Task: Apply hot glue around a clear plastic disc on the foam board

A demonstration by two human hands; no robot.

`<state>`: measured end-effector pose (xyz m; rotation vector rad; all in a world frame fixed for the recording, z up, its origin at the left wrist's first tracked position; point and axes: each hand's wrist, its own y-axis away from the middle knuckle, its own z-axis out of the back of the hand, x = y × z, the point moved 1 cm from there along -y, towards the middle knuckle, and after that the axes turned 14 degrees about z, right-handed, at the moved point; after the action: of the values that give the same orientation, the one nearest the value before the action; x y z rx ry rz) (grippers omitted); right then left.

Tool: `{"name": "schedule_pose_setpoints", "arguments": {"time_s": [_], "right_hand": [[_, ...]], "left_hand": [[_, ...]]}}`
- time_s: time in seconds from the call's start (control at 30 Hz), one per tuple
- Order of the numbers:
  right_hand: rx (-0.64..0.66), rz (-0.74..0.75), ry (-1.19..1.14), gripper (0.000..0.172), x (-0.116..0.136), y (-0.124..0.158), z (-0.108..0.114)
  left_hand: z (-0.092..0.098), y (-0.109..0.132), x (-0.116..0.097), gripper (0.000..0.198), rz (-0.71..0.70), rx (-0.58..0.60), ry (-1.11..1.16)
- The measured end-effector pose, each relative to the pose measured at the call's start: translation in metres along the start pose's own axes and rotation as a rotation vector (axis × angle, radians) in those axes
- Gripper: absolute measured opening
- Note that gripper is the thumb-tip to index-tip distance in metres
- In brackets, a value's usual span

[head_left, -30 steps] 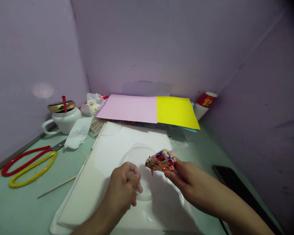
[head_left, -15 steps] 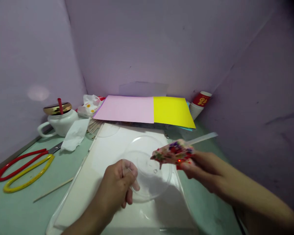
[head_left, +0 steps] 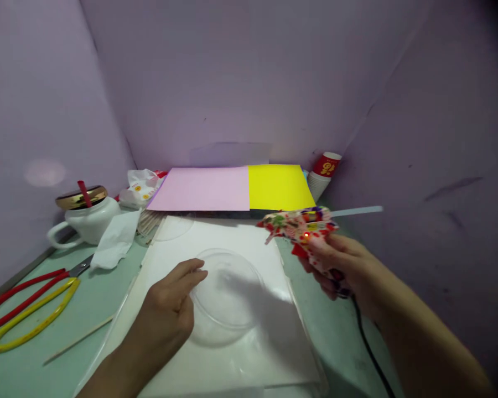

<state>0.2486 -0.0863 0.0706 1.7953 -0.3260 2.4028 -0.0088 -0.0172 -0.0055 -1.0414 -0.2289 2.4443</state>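
My right hand (head_left: 336,260) is wrapped round the handle of a hot glue gun (head_left: 296,224) covered in a colourful pattern, with a small red light lit on its side. Its nozzle points left, and a translucent glue stick (head_left: 359,210) sticks out of the back. A round, clear plastic lid or dish (head_left: 232,323) lies on the white board (head_left: 174,365). At its left rim is my left hand (head_left: 170,304), index and middle fingers stretched out and thumb apart. Whether those fingertips touch the rim is unclear.
Red-and-yellow-handled scissors (head_left: 33,304), a thin wooden stick (head_left: 81,338), a tissue (head_left: 115,240) and a lidded white mug (head_left: 89,221) stand left. Pink paper (head_left: 201,188) and yellow paper (head_left: 278,185) lie behind, beside stacked paper cups (head_left: 326,171). A black cord (head_left: 369,342) trails from the glue gun.
The glue gun in my right hand has risen and levelled out. My left hand has shifted left, its fingers straightening from their grip on the clear plastic. The camera view has shifted slightly.
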Motion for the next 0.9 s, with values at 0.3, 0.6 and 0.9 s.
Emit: {"name": "schedule_pose_setpoints", "arguments": {"time_s": [0.3, 0.6, 0.9], "right_hand": [[0.222, -0.097, 0.012, 0.032, -0.022, -0.008, -0.011], [0.328, -0.103, 0.148, 0.029, -0.018, -0.002, -0.030], [0.326, 0.171, 0.398, 0.027, -0.014, 0.003, -0.039]], "left_hand": [[-0.002, -0.014, 0.003, 0.041, 0.563, -0.006, 0.213], [-0.006, -0.011, -0.015, 0.058, 0.820, 0.004, 0.228], [-0.003, -0.010, -0.022, 0.017, 0.832, 0.088, 0.189]]}}
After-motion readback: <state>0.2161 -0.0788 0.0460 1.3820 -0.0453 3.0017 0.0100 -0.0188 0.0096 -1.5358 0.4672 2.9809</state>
